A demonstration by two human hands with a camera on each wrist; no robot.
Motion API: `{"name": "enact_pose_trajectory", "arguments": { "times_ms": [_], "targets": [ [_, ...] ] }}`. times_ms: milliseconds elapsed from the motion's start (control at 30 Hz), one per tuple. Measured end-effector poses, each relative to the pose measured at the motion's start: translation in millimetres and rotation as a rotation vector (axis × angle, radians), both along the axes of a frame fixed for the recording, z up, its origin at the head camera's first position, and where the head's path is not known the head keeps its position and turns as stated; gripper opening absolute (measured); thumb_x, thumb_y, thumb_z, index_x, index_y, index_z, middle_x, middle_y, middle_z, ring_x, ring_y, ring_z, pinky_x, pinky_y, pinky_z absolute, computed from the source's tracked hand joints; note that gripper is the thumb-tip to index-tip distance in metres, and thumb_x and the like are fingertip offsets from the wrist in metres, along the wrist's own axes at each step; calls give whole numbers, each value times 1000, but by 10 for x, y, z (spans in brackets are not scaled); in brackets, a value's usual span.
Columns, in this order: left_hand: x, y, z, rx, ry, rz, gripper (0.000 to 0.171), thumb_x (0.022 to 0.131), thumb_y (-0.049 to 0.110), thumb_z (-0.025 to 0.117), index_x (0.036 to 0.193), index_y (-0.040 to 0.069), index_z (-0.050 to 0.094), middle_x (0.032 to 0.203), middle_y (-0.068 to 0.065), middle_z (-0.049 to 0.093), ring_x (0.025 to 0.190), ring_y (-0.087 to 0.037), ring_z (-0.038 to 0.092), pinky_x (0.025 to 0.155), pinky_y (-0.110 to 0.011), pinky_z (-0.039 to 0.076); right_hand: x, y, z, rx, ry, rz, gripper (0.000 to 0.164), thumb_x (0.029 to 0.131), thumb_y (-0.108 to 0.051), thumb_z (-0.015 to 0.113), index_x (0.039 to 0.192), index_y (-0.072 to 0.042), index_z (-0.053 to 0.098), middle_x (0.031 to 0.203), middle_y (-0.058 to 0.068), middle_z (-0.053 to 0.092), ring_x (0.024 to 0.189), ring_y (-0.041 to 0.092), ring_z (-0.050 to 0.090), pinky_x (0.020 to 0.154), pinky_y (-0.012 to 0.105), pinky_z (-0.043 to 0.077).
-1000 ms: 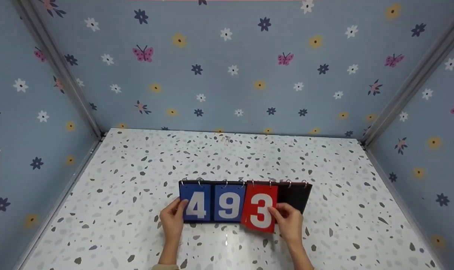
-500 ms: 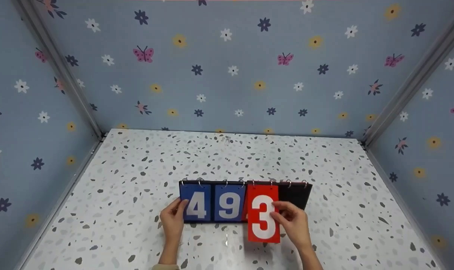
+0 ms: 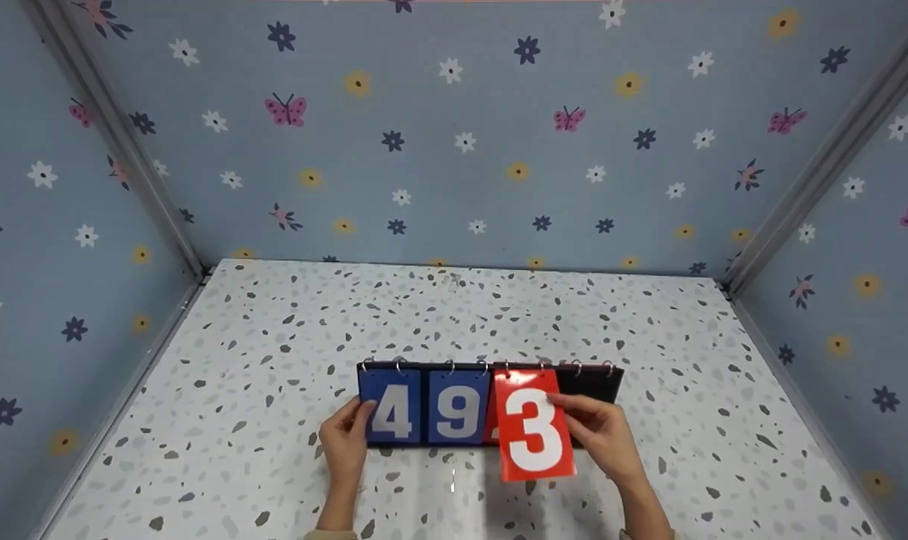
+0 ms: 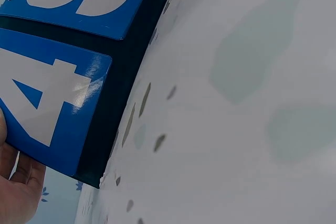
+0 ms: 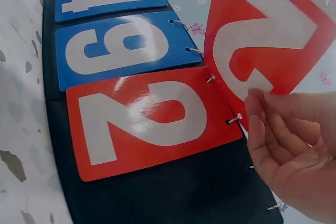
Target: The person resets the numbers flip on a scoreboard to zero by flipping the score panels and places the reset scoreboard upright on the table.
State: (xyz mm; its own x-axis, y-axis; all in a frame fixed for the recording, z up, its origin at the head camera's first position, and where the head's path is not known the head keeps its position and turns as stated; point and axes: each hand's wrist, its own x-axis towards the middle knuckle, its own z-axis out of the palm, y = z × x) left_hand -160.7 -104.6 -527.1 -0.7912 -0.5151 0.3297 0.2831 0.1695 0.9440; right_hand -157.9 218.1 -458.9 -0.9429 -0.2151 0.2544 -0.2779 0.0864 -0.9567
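Walls, three: blue-grey panels (image 3: 431,161) printed with flowers (image 3: 529,50) and butterflies (image 3: 287,111), joined at two grey corner posts (image 3: 127,146). Bench, one (image 3: 274,315): white, speckled grey and dark.

Black board (image 3: 593,384), one: lies across the bench in front of me, wider than deep, with silvery rings (image 5: 235,119) along its far edge.

Blue 4 card (image 3: 392,409), one: flat on the board, leftmost.

Blue 9 card (image 3: 458,409), one: flat, just right of the 4, a dark strip between them.

Red 2 card (image 5: 152,124), one: third place, lying on the board, glossy; only a red sliver of it shows from my head.

Red 3 card (image 3: 535,435), one: same rings, raised over the 2, its free edge reaching past the board's near side. The face turned to my right wrist bears a white numeral, partly cut off.

Right hand (image 3: 604,439): thumb and fingers pinching the red 3 card by its right edge.

Left hand (image 3: 344,435): thumb laid over the board's left end beside the 4, fingers bent behind, gripping it.

Sleeves, two (image 3: 332,535): light khaki, at the lower edge.

Fourth place, far right: bare black backing.
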Motion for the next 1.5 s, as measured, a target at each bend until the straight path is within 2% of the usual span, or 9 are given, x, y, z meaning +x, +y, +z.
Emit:
{"name": "enact_pose_trajectory", "arguments": {
  "times_ms": [100,233,333,533,667,867,1167,1267,1500],
  "targets": [
    [9,-3,-9,1,14,-10,14,76,-8,63,88,-15,63,79,-26,63,54,-14,52,47,-15,38,-14,-61,99,56,72,-81,20,78,11,59,99,12,61,97,22,62,85,12,60,72,24,48],
    [7,-7,-19,8,26,-11,12,76,-8,63,87,-14,64,77,-24,63,50,-17,49,45,-15,36,-30,-154,259,115,261,-178,16,73,16,61,87,12,65,83,20,63,77,11,60,66,19,47],
    [1,-6,-17,16,21,-5,12,76,-8,64,86,-13,65,76,-23,63,49,-18,49,45,-15,35,-80,-192,347,122,391,-209,15,69,17,64,84,12,65,76,19,61,73,10,58,64,17,46],
    [-4,1,-27,5,3,-4,12,77,-4,65,87,-11,65,77,-22,64,51,-17,49,46,-15,36,-255,-228,434,86,494,-246,7,68,18,65,71,12,64,71,18,56,66,7,52,58,14,43],
    [-2,-1,-35,6,15,-11,13,77,-6,64,87,-13,65,79,-24,64,53,-18,51,47,-15,37,-370,-247,474,79,504,-291,12,68,18,65,63,9,60,71,20,54,63,6,51,56,14,43],
    [-6,1,-27,17,22,-2,14,76,-9,64,88,-15,63,81,-26,63,54,-14,52,48,-15,39,-523,-251,484,94,510,-310,9,68,14,68,73,9,64,68,18,59,60,12,54,58,17,43],
    [3,-3,-9,13,23,-10,14,76,-9,63,88,-15,63,79,-26,62,51,-19,48,45,-14,35,-838,-196,254,241,532,-438,12,69,-9,76,77,-3,69,71,4,65,61,12,55,60,25,44],
    [3,-3,-10,-1,29,-3,14,76,-9,63,88,-15,63,78,-26,62,50,-18,48,45,-14,35,-888,-202,243,295,495,-460,17,69,-14,76,79,-2,70,73,4,66,62,13,57,61,26,46],
    [-2,-9,-16,-13,21,-6,14,76,-8,63,88,-15,63,78,-25,63,51,-16,47,46,-14,35,-972,-235,231,400,334,-446,20,72,-15,74,85,-1,70,72,7,66,63,13,60,58,24,47]
  ]
}}
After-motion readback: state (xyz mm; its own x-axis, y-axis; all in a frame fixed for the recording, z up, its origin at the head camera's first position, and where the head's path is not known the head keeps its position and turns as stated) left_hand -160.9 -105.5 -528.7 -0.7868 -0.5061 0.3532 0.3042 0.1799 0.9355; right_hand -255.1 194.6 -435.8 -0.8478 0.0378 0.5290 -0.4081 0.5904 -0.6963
